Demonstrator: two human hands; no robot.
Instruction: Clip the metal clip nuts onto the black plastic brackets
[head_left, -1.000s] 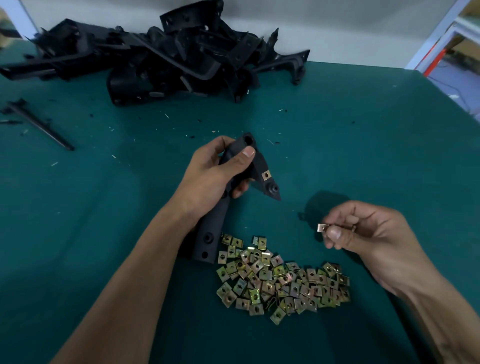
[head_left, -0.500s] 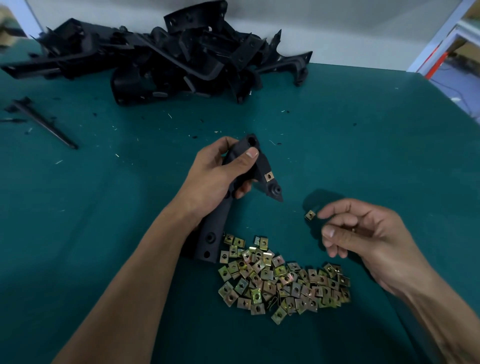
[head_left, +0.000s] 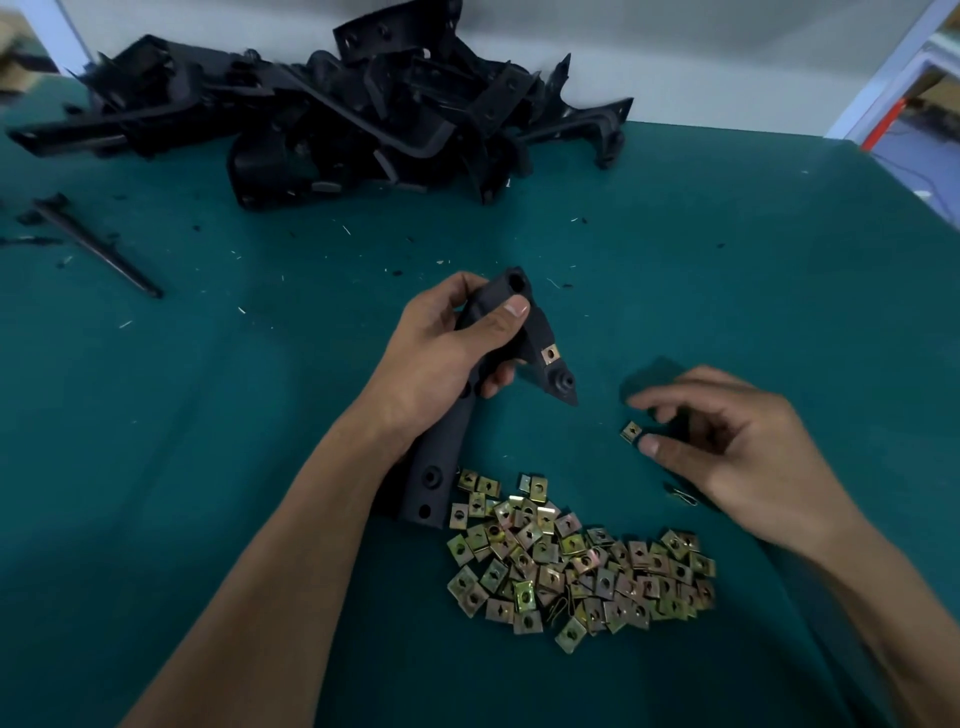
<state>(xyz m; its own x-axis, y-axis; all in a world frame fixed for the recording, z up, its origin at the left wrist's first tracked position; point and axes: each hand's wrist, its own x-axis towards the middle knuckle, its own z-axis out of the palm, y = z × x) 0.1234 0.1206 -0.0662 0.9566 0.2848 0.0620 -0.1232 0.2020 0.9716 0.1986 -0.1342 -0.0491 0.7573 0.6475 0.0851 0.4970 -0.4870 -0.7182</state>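
Left hand gripping a black bracket with 1 clip fitted, right hand with fingers loosely spread over a loose nut on the green surface, holding nothing, nut pile nearer, bracket heap far back.

Bare forearms; left hand, right hand ungloved, ringless

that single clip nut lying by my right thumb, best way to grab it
Pinch the clip nut by its two opposite edges, coming from above with the right hand. It lies flat on the green mat, apart from the pile, so the thin edges are the only hold.
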